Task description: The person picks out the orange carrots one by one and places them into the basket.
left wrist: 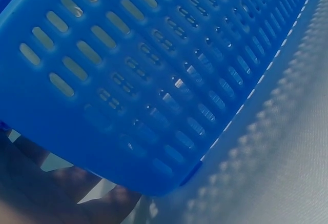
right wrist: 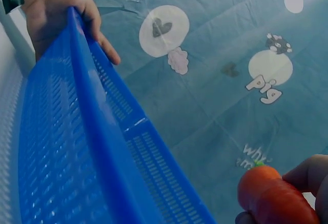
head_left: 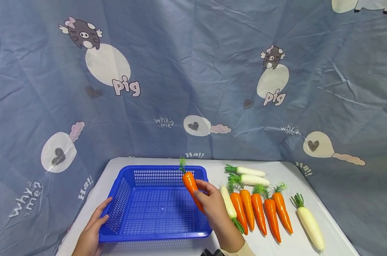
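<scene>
My right hand [head_left: 209, 199] pinches an orange carrot [head_left: 191, 186] between thumb and fingers, above the right end of a blue plastic basket [head_left: 155, 236]. The carrot's green leafy top points up and away. In the right wrist view, the same carrot [right wrist: 274, 198] appears at the lower right with fingertips around it. My left hand [head_left: 91, 227] rests at the basket's left end, its fairly straight fingers touching the rim. The left wrist view shows these fingers [left wrist: 66, 183] spread beside the slotted wall [left wrist: 143, 80]. Inside the basket, the bare slotted floor shows.
Right of the basket, several carrots [head_left: 259, 213] lie side by side on the white table [head_left: 286, 245]. White radishes lie around them: one [head_left: 227, 202] at their left, two behind, including a nearer one [head_left: 252, 179], and one [head_left: 310, 224] farther right. A blue-grey printed cloth [head_left: 193, 71] hangs behind.
</scene>
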Motion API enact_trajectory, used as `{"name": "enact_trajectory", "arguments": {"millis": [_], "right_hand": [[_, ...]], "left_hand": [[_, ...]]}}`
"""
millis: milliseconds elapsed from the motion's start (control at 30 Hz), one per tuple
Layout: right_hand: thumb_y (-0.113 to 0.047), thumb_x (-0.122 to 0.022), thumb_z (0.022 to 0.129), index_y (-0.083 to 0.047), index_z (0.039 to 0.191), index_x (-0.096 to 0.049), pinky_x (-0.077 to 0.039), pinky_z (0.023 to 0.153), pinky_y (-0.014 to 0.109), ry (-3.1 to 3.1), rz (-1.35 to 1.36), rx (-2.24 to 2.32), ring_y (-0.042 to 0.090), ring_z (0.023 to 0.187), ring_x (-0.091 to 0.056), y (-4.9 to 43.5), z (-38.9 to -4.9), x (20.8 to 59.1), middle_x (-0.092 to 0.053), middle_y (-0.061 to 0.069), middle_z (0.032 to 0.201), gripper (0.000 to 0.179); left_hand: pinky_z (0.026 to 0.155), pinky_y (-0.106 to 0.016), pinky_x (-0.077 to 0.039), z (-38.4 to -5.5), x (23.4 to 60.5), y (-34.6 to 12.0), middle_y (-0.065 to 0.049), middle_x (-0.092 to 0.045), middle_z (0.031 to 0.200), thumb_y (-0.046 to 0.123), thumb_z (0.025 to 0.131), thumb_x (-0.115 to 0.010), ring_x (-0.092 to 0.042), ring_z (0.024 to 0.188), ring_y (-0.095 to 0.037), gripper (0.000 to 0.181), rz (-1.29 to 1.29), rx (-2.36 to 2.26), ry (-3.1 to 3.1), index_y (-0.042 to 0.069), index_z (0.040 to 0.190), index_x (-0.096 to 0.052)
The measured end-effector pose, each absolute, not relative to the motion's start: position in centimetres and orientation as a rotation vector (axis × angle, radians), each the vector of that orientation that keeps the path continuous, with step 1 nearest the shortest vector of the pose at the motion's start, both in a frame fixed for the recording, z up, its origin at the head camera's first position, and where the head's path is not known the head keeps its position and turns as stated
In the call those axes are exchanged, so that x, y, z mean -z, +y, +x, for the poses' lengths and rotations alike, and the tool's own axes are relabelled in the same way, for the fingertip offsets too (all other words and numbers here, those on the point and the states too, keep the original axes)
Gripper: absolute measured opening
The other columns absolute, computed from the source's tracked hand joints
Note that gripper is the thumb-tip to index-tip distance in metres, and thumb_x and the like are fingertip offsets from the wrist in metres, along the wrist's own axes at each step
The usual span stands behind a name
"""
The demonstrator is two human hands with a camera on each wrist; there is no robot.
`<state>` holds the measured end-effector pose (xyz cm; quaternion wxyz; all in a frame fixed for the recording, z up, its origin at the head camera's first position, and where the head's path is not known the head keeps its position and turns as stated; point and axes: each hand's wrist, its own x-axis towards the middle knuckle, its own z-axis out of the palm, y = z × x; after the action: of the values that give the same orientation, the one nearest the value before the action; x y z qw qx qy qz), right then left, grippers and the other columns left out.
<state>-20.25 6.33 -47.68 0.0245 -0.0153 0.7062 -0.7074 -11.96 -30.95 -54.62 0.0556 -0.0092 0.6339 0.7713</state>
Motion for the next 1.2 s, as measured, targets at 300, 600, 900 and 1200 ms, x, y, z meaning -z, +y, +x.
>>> {"name": "enact_trajectory", "arguments": {"millis": [300,600,900,1200], "right_hand": [[-0.013,-0.071,0.095,-0.005,0.136,-0.068,-0.053,0.083,0.034,2.100,-0.044,2.221,0.023,0.103,-0.065,5.2,-20.1,47.5,-0.067,0.015,0.129,0.042],[-0.016,-0.071,0.096,-0.005,0.136,-0.068,-0.054,0.086,0.034,2.072,-0.059,2.225,0.026,0.107,-0.064,4.3,-20.3,47.5,-0.065,0.015,0.130,0.042],[-0.013,-0.068,0.096,-0.003,0.137,-0.067,-0.053,0.085,0.032,1.965,-0.073,2.297,0.025,0.107,-0.063,2.3,-20.5,47.2,-0.067,0.016,0.129,0.042],[-0.011,-0.069,0.093,-0.004,0.133,-0.070,-0.053,0.083,0.032,1.961,-0.093,2.300,0.025,0.104,-0.064,0.5,-20.9,46.2,-0.068,0.015,0.125,0.040]], "left_hand": [[0.090,-0.043,-0.056,-12.1,54.3,-31.0,-0.005,-0.013,0.163,0.029,0.116,-0.024,-0.057,0.120,-0.013,0.054,-0.121,-2.267,1.986,0.031,0.168,-0.012],[0.088,-0.043,-0.058,-12.3,54.7,-31.0,0.007,-0.021,0.154,0.028,0.116,-0.023,-0.059,0.119,-0.013,0.054,-0.100,-2.291,1.959,0.031,0.168,-0.010],[0.087,-0.041,-0.059,-11.8,55.1,-32.0,0.020,-0.041,0.143,0.022,0.116,-0.026,-0.062,0.117,-0.011,0.054,0.105,-2.366,1.925,0.026,0.168,-0.012],[0.092,-0.038,-0.057,-12.1,55.2,-31.2,0.013,-0.026,0.151,0.024,0.116,-0.026,-0.058,0.122,-0.007,0.055,0.120,-2.362,1.920,0.026,0.169,-0.010]]}}
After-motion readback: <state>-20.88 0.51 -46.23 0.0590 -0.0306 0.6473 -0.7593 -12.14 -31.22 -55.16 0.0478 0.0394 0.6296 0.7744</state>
